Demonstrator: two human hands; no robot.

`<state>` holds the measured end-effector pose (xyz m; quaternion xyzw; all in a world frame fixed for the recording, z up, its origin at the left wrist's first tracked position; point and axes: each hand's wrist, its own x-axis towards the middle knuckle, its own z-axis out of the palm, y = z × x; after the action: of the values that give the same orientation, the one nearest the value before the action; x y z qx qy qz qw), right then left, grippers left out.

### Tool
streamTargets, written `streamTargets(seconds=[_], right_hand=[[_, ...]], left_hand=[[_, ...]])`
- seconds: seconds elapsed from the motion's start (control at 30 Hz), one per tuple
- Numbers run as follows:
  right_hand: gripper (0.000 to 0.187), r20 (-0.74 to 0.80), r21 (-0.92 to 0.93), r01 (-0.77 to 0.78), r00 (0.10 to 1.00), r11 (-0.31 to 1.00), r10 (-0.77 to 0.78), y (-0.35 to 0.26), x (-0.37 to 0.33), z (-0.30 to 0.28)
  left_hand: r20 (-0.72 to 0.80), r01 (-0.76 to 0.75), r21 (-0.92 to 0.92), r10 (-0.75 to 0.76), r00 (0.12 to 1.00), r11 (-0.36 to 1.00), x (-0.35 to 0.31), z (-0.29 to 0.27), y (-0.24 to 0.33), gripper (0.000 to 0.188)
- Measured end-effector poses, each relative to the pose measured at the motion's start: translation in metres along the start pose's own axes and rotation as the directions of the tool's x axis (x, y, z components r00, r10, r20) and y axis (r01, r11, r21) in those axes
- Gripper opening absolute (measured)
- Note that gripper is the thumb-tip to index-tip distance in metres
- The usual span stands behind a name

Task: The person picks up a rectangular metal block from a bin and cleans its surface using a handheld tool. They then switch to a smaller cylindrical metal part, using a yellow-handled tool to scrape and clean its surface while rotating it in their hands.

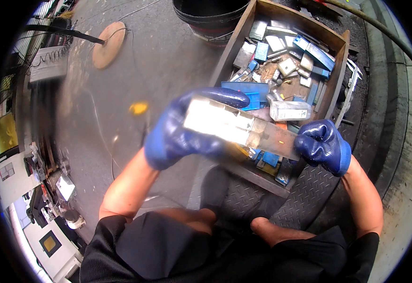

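A long clear plastic case (241, 126) is held up between my hands, slanting down to the right. Its left part shines white in the light, while the right part is see-through and brownish. My left hand (170, 129), in a blue coated glove, is closed around the left end. At the other end, the gloved fingers of my right hand (325, 146) pinch the corner. Below and beyond the case is a wooden drawer (342, 61) full of small plastic boxes. Among them are a clear box with a white label (291, 111) and a long blue box (315, 53).
A black bucket (210, 21) stands beyond the drawer's left side. Farther left are a round brownish disc (109, 45) and a blurred yellow object (138, 108) on the grey floor. Tread plate (305, 188) lies under the drawer's near end. A hose (371, 21) hangs at upper right.
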<state>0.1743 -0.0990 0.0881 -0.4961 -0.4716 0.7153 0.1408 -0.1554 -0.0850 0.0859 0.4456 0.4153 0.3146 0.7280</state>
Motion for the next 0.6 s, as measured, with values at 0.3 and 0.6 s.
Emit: streamTargets(seconds=[0.3, 0.6], right_hand=[[0.029, 0.016, -0.038, 0.008, 1.000, 0.999, -0.007, 0.004, 0.003, -0.004], [0.027, 0.016, -0.100, -0.023, 1.000, 0.995, 0.025, 0.005, 0.006, -0.004]], left_hand=[[0.073, -0.109, 0.052, 0.105, 0.992, 0.993, 0.003, 0.000, 0.001, 0.090], [0.193, -0.400, 0.049, 0.384, 0.903, 0.915, 0.006, -0.015, -0.040, 0.077]])
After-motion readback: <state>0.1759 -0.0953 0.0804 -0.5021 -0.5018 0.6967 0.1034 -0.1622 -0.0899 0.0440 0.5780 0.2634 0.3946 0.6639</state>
